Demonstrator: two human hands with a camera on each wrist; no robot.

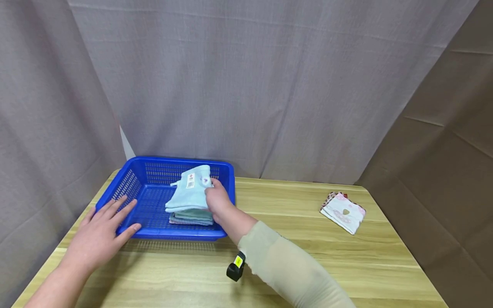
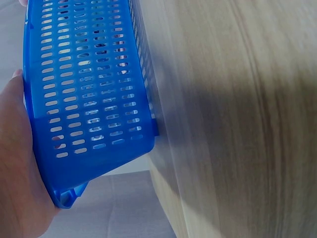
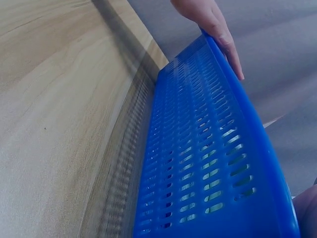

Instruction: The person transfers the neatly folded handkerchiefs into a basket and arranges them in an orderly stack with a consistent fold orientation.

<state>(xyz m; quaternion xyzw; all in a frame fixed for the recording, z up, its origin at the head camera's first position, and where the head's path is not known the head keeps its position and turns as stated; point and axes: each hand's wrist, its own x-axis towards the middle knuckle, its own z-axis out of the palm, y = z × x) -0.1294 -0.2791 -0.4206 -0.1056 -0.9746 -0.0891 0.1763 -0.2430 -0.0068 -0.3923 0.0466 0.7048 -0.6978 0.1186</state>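
Note:
A blue plastic basket (image 1: 169,233) with slotted walls stands on the table. My left hand (image 1: 102,235) rests on its near left corner, fingers spread and mostly straight over the rim; in the left wrist view the hand (image 2: 22,163) lies along the basket's edge. At the basket's right side, my right hand (image 1: 220,201) pinches the right edge of a light blue folded towel (image 1: 190,194) with a white label. That towel is tilted above a small stack of folded towels (image 1: 191,220) inside the basket. Only a sliver of the right hand (image 3: 308,210) shows in the right wrist view.
On the right side of the wooden table (image 1: 285,239) lie folded towels, a white and pink one (image 1: 344,212) over a brown patterned one (image 1: 330,198). Grey curtains (image 1: 250,85) hang behind the table, and a brown panel (image 1: 443,171) borders the right.

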